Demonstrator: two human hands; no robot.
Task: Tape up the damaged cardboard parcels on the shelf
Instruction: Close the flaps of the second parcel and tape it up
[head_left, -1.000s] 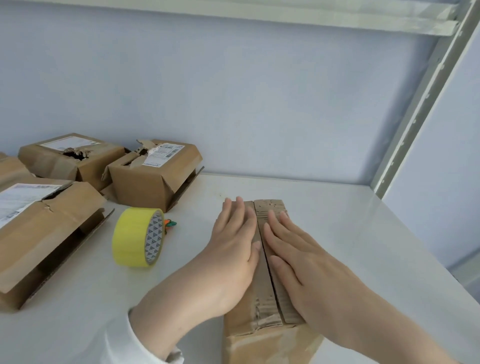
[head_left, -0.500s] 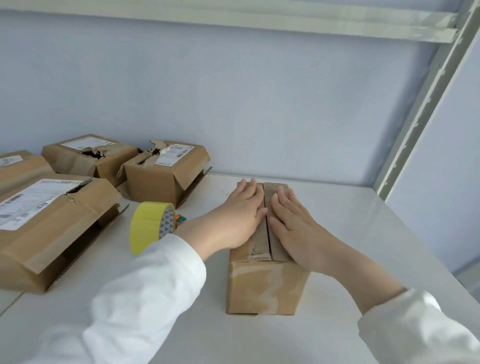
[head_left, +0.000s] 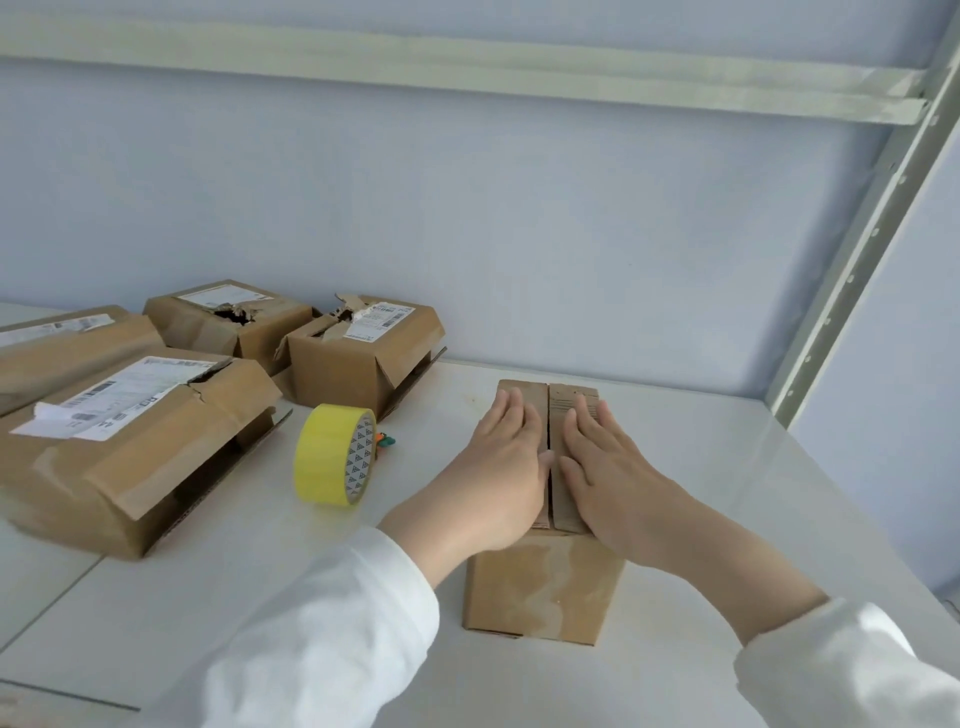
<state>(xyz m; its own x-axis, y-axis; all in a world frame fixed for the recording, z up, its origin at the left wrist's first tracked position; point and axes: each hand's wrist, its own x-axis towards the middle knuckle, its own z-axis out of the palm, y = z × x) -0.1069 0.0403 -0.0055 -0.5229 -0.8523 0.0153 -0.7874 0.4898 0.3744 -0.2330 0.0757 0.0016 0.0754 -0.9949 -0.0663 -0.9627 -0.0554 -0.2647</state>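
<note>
White shelf (head_left: 727, 519) carries five cardboard parcels in all. Four damaged parcels (head_left: 130, 467) cluster at the left, and one box (head_left: 543, 587) stands straight ahead of the person, its long axis and centre seam running away from them. Left hand (head_left: 501, 467) and right hand (head_left: 613, 478) lie flat with straight fingers, one on each top flap, the seam between them, pressing the flaps down. One yellow tape roll (head_left: 332, 452) stands on edge left of the box, nearer the left hand, which looks the likelier to fetch it.

Head view looks forward and down, close over the shelf (head_left: 675, 519).
</note>
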